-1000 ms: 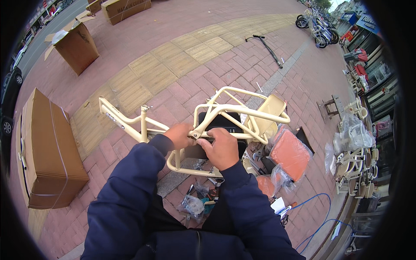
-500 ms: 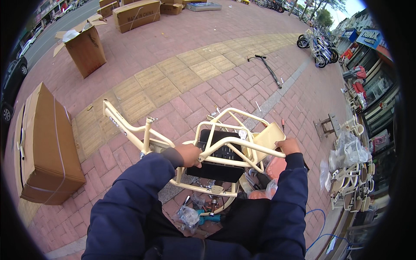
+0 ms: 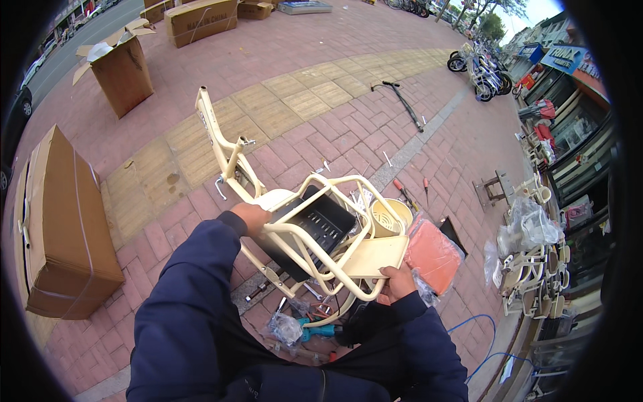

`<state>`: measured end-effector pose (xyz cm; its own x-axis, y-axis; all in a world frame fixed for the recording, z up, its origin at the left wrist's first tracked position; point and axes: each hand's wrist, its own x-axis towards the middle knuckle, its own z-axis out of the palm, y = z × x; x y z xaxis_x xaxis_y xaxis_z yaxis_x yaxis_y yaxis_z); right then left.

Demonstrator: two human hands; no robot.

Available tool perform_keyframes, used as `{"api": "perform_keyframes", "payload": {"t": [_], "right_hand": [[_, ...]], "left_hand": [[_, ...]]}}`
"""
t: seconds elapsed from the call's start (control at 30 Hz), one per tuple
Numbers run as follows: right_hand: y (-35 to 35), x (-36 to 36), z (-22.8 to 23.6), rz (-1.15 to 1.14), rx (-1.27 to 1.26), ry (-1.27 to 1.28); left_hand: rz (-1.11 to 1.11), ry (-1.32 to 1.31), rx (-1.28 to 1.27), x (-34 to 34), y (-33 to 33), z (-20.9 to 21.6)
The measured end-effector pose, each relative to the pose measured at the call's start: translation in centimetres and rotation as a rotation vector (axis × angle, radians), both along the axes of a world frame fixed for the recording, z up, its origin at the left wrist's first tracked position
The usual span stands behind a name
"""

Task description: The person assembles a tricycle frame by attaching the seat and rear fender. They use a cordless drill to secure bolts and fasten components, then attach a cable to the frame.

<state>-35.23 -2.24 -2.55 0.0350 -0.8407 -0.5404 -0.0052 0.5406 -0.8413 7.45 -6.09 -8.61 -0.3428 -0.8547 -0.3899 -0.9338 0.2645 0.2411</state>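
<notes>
Brick pavement strewn with tools and parts; bike frame at risk of tipping and scraping

Far left, a cardboard box stands well apart from the work and is judged no hazard. Right of it, the cream frame lies across the space before the person's knees, its front end pointing up and away. That long front end reaches well past both hands; a loose grip could let it swing down and chip the paint.

The left hand is closed around the tubing at mid-frame, just beside the black tray. Whether the tray is fastened cannot be told; if it is not, tilting could shift it.

Beneath lie a clear plastic bag and a teal power tool. Lowering the frame carelessly could snag the bag or strike the tool.

The right hand is closed on the rear rail, thumb above; its fingers underneath are mostly hidden. Should this grip slip, the rear could drop towards the orange cushion, near the hand, and mark it. Further right, a blue cable loops over the ground, a possible trip hazard.
</notes>
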Motion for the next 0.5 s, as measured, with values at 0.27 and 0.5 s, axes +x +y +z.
{"api": "perform_keyframes", "payload": {"t": [0.27, 0.5], "right_hand": [[2.0, 1.2, -0.6, -0.091, 0.179, -0.274], [2.1, 1.7, -0.4, -0.038, 0.208, -0.203]], "left_hand": [[-0.068, -0.113, 0.090, 0.7, 3.6, -3.1], [0.157, -0.230, 0.010, -0.3, 4.4, 1.9]]}}
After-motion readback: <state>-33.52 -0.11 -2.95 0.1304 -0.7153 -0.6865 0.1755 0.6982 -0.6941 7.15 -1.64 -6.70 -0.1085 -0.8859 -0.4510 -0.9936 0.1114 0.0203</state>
